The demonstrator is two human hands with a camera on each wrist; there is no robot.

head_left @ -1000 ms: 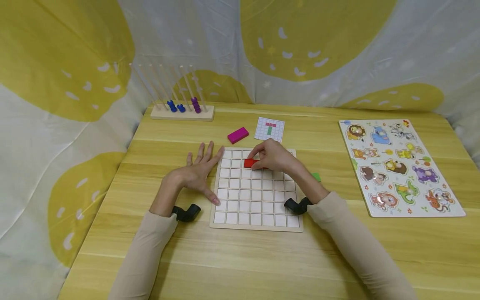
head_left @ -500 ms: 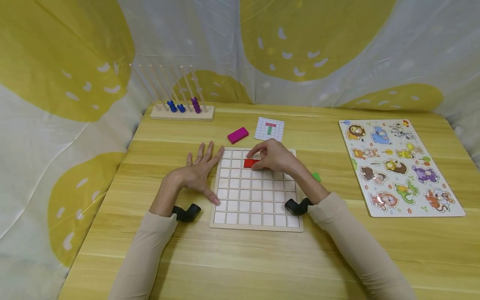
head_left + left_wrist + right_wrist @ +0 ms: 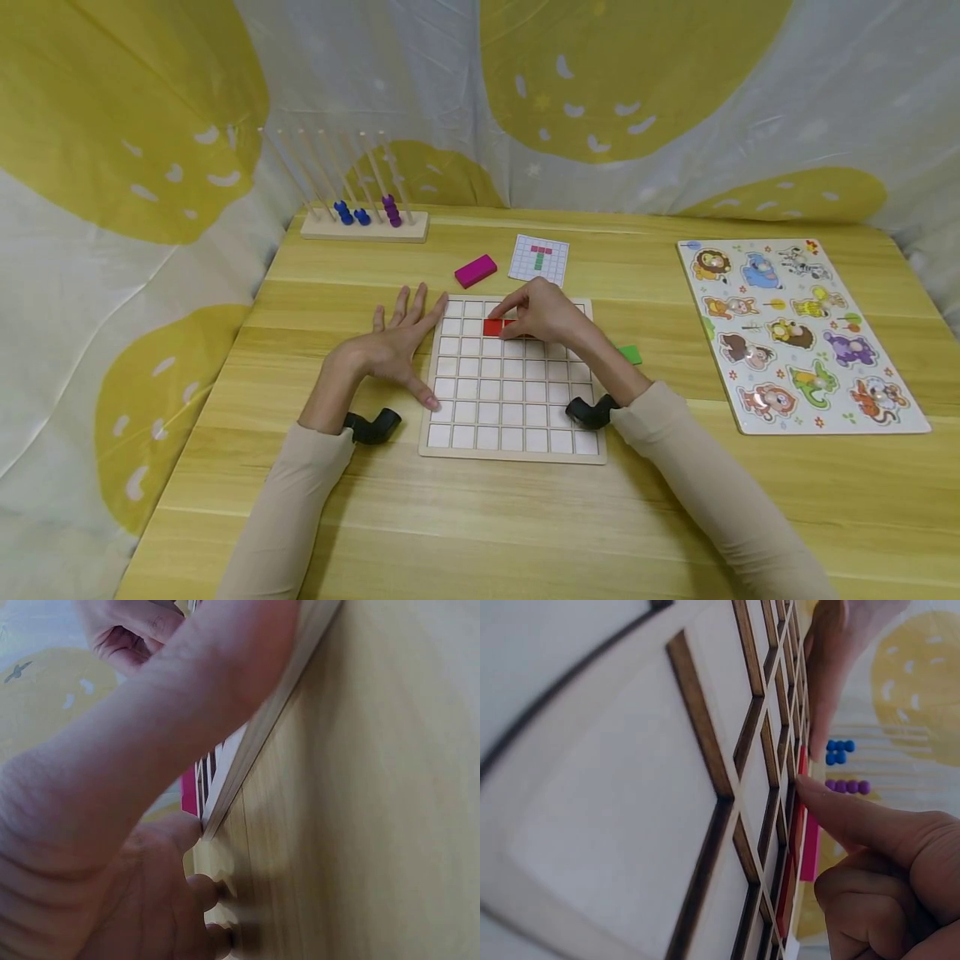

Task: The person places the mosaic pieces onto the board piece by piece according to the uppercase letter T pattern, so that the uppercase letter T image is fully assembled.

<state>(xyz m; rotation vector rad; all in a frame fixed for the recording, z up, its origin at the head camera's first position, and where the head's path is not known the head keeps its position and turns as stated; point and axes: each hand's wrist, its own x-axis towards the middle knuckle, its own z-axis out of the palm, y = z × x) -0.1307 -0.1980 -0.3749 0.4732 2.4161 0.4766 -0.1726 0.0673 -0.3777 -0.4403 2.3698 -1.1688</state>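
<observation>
A wooden grid board [image 3: 512,457] with white square cells lies in front of me. My left hand [image 3: 392,348] spreads flat beside its left edge, the thumb and index fingertip touching the frame. Over the second row from the far side, my right hand [image 3: 551,310] pinches a red square tile [image 3: 492,327] between thumb and index finger. The tile lies level at a cell. More red shows to its right, partly covered by the fingers. In the right wrist view the thumb [image 3: 840,806] touches the red tile [image 3: 803,769]; the index fingertip is hidden there.
Beyond the board lie a magenta block [image 3: 476,271] and a pattern card [image 3: 539,259] with a red and green T. A green tile [image 3: 630,355] sits right of the board, partly behind the right forearm. A peg stand [image 3: 365,226] with beads and an animal puzzle [image 3: 806,337] stand farther out.
The red tile has shifted slightly left and now lies lower at its cell. My right hand moved a little left with it, uncovering more of the green tile. The left hand stayed still.
</observation>
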